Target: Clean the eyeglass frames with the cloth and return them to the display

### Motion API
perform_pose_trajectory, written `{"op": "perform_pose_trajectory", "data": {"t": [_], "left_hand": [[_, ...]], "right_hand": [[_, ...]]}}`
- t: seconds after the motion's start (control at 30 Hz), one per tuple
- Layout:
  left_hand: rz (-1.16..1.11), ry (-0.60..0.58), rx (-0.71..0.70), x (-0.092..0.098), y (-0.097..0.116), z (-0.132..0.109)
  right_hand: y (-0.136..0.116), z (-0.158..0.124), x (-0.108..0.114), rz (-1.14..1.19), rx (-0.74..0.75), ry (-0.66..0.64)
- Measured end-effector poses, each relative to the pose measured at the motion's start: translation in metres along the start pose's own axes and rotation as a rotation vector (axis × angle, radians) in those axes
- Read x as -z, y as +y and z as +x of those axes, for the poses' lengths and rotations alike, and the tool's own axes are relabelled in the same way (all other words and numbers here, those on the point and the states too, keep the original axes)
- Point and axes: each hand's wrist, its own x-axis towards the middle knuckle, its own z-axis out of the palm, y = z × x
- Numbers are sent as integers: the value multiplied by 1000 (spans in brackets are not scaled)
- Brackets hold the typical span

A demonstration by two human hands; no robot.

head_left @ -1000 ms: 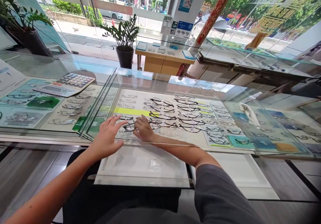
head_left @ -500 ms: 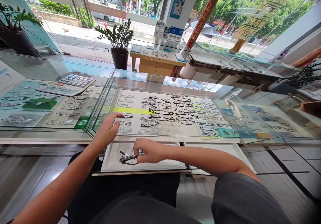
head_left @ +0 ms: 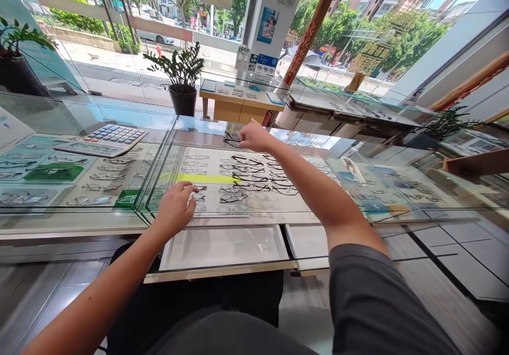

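My right hand (head_left: 254, 135) reaches over the far side of the glass counter top (head_left: 199, 127), pinched on a pair of dark-framed glasses (head_left: 231, 140) that rests on or just above the glass. My left hand (head_left: 175, 210) sits inside the display case near its front edge, fingers loosely curled, beside the rows of glasses (head_left: 242, 177) on the white tray and a yellow strip (head_left: 202, 178). It holds nothing that I can see. A pulled-out white drawer (head_left: 222, 249) lies below my left wrist.
A calculator (head_left: 103, 139) lies on the left glass counter above more glasses. A white cloth (head_left: 352, 167) rests on the counter to the right. Potted plants (head_left: 181, 77) stand behind, with a wooden display table (head_left: 238, 103) and large windows beyond.
My right hand lifted the dark glasses out of the drawer area and carried them up and forward onto the far part of the counter top. My left hand stayed in the case.
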Motion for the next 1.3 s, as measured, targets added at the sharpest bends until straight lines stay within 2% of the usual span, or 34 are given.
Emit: {"op": "perform_pose_trajectory", "data": {"t": [0.1,0.23,0.33,0.47,0.9,1.07,1.13,1.2,1.3], "left_hand": [[49,16,-4,-2,0,0],[73,22,11,-3,2,0],[69,21,22,-2,3,0],[76,21,26,-2,3,1],[92,-11,45,0,4,2],[91,-45,51,4,5,6],[89,-95,65,10,8,4],[81,-197,41,19,14,-4],[104,-453,-151,28,27,-29]], "right_hand": [[25,24,-30,-156,-113,-106],[42,34,-64,-195,-145,-136],[49,35,-79,-200,-151,-144],[55,32,-88,-191,-158,-145],[62,29,-95,-121,-169,-114],[59,21,-85,-107,-186,-61],[60,8,-74,-104,-191,-21],[64,-14,-61,-101,-188,29],[76,-66,-41,-80,-182,158]]}}
